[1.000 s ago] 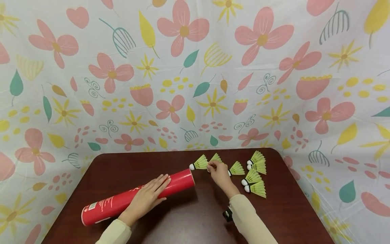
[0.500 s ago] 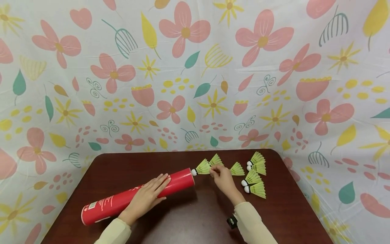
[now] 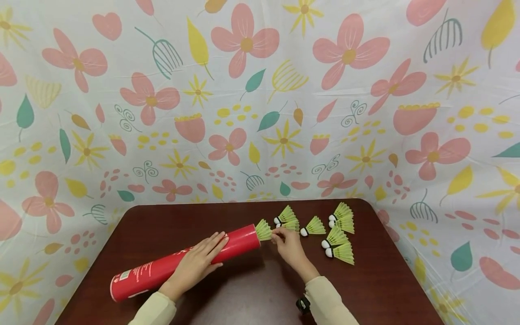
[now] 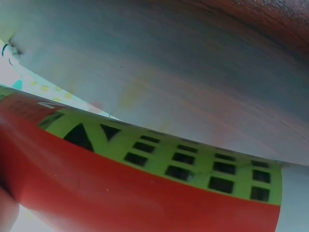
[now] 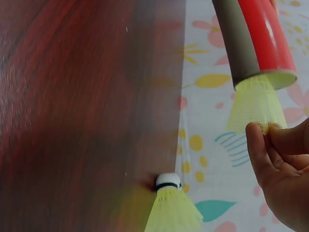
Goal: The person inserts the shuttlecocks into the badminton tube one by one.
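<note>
A long red shuttlecock tube (image 3: 162, 266) lies slanting across the table, its mouth towards the right. My left hand (image 3: 197, 262) rests over the tube's upper half, fingers laid across it and thumb on the near side. In the left wrist view the tube's red wall carries a green band (image 4: 183, 166). At the mouth, a yellow shuttlecock (image 3: 263, 229) sits partly inside, cork end hidden and feather skirt sticking out. My right hand (image 3: 291, 249) pinches the skirt's rim between thumb and fingers, seen close up in the right wrist view beside the shuttlecock's feathers (image 5: 253, 104).
A single shuttlecock (image 3: 314, 226) lies right of my right hand, with an overlapping pair (image 3: 287, 215) behind the hand. More shuttlecocks (image 3: 339, 243) lie farther right on the dark table (image 3: 252, 302). A flowered cloth (image 3: 260, 113) hangs behind the table.
My right hand has moved left with the shuttlecock, whose cork and lower skirt have gone into the tube's mouth. The left hand and the tube have stayed almost in place.
</note>
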### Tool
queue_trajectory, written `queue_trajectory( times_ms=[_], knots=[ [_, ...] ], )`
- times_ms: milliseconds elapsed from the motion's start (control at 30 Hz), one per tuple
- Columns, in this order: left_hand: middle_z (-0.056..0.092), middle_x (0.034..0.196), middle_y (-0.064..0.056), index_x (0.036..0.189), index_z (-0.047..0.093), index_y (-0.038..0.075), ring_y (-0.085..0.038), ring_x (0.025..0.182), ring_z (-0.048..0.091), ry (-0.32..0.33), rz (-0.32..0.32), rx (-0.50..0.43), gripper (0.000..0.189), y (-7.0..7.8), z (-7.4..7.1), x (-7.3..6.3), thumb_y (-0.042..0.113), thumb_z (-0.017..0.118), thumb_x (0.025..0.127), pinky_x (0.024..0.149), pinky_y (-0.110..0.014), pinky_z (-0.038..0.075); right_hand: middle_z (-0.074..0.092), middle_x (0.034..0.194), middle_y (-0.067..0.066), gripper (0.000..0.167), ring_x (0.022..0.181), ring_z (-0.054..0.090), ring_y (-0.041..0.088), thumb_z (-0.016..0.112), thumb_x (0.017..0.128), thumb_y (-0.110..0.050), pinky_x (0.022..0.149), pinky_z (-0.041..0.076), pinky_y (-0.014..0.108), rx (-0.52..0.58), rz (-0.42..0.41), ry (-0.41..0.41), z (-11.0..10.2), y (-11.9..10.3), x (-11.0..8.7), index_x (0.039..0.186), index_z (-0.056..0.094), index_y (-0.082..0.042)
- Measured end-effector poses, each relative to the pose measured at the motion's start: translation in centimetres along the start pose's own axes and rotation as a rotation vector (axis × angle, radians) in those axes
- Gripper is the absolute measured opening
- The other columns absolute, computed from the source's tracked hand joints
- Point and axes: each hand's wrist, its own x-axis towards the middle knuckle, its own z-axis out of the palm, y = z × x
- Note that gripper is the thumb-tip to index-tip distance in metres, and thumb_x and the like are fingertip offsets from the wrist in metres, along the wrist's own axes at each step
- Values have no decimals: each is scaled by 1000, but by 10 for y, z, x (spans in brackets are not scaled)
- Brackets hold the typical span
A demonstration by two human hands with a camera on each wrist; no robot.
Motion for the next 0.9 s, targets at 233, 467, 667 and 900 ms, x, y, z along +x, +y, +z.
queue_trajectory(
  times_ms=[233,467,667,900],
  knots=[
    [37,152,-9,148,38,10,-27,134,43,-52,-21,-6,83,2,0,1,33,78,80,105,-41,41,67,76,15,6,70,65,32,64,87,7,62,54,25,26,-16,-30,8,-2,-4,86,68,2],
    [40,150,-10,146,41,8,-29,131,47,-16,-8,9,93,4,1,3,26,88,68,101,-42,44,69,78,13,5,69,65,26,68,84,4,62,53,25,0,-43,-33,10,0,-5,86,71,0],
    [39,151,-8,146,41,10,-28,130,47,-21,-13,21,90,4,1,3,29,86,70,101,-41,44,69,78,4,6,68,62,15,73,80,2,61,51,25,-40,-85,-4,11,4,-5,84,75,-3],
    [40,149,-11,146,41,9,-28,132,45,-17,7,15,83,3,1,4,33,81,77,101,-42,44,70,77,3,9,70,64,15,73,79,5,62,52,25,-34,-143,-13,16,3,-4,84,75,-3]
  ],
)
